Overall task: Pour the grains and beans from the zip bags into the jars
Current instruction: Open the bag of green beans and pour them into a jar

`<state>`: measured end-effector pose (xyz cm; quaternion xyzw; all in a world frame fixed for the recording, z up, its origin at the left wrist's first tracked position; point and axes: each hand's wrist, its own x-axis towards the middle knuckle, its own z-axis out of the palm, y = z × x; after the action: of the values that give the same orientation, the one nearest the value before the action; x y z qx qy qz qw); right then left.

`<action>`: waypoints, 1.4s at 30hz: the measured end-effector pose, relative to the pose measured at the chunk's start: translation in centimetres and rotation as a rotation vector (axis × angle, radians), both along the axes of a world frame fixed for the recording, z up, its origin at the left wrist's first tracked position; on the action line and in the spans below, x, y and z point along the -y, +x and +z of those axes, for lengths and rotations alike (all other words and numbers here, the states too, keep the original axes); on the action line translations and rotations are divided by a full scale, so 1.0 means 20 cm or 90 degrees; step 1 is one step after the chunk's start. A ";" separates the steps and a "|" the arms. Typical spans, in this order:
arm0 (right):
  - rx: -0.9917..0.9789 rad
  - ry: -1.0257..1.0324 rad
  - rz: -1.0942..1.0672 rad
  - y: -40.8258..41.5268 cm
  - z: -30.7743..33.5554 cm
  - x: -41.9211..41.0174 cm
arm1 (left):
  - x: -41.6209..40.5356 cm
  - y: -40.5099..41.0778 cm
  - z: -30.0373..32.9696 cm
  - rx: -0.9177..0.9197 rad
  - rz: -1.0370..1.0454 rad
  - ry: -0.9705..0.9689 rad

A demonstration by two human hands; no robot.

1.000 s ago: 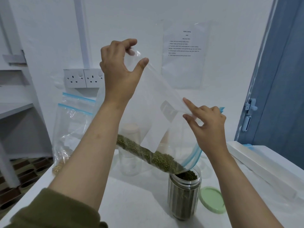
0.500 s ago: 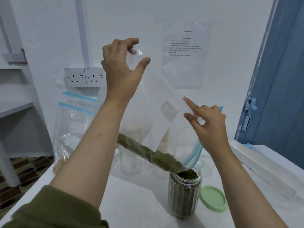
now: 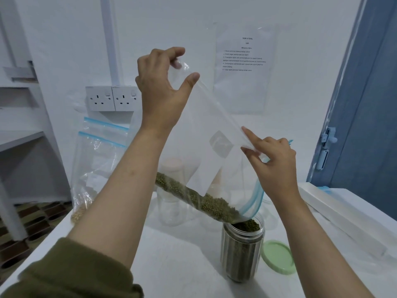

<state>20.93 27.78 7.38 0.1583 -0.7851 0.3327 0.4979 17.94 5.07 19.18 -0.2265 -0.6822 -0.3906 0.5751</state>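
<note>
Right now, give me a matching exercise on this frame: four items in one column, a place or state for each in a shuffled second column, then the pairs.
Items
1. zip bag
2. jar
3. green lid
4. second zip bag

Places or states
A. lying flat on the table, right of the jar
B. standing open, nearly full of green beans
C. held tilted by left hand and right hand, mouth at the jar
D. leaning at the back left, pale grains in its bottom

Pairs: 1-C, 2-B, 3-A, 4-D
</note>
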 end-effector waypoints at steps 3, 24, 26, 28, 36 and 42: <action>-0.010 -0.017 0.000 0.00 -0.01 0.01 | 0.00 0.00 0.01 -0.001 -0.002 -0.004; -0.053 -0.022 -0.014 0.03 0.00 0.05 | 0.03 0.02 0.00 -0.005 0.000 0.015; -0.047 -0.023 -0.010 0.03 0.00 0.05 | 0.04 0.02 0.00 -0.003 -0.001 0.016; -0.043 -0.022 -0.007 0.04 0.00 0.05 | 0.04 0.03 -0.01 -0.002 0.000 0.019; -0.042 -0.030 -0.012 0.06 0.01 0.06 | 0.04 0.05 -0.01 -0.003 0.003 0.012; -0.038 -0.034 -0.002 0.06 0.02 0.07 | 0.05 0.06 0.00 -0.005 0.006 0.019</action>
<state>22.19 26.46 7.78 0.1535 -0.7609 0.3482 0.5256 19.09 4.08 19.21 -0.2165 -0.6750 -0.3970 0.5830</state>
